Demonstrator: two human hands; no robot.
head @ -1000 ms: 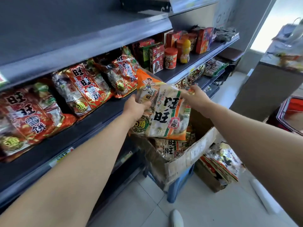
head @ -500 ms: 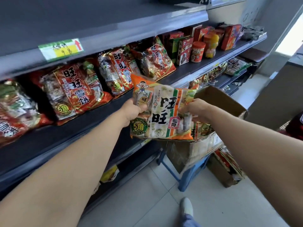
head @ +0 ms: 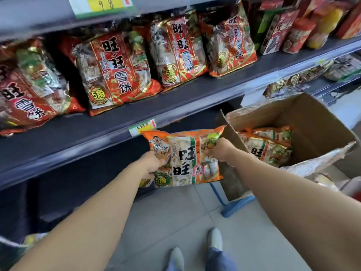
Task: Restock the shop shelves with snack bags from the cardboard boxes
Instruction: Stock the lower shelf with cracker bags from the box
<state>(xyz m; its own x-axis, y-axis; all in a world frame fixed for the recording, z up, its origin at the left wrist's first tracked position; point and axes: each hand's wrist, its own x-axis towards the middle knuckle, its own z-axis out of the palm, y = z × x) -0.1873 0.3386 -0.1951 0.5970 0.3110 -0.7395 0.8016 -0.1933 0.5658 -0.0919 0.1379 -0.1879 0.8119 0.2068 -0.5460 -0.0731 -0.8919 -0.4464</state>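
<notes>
Both hands gripped one orange-and-white rice cracker bag (head: pixel 185 159), the left hand (head: pixel 153 165) at its left edge and the right hand (head: pixel 219 150) at its right, held below the shelf edge (head: pixel 175 112), just beside the open cardboard box (head: pixel 312 122).

Orange bag (head: pixel 185 159): 旺旺, 5角; red bags (head: pixel 115 69): 旺旺雪饼; shelf lbl (head: pixel 103 4): 98

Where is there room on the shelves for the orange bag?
The bare strip of shelf board in front of the red bags, up to the shelf edge, is free. The dark lower level, left of the orange bag, looks bare too. Behind that strip it is crowded: red bags side by side, then small boxes rightward.
</notes>
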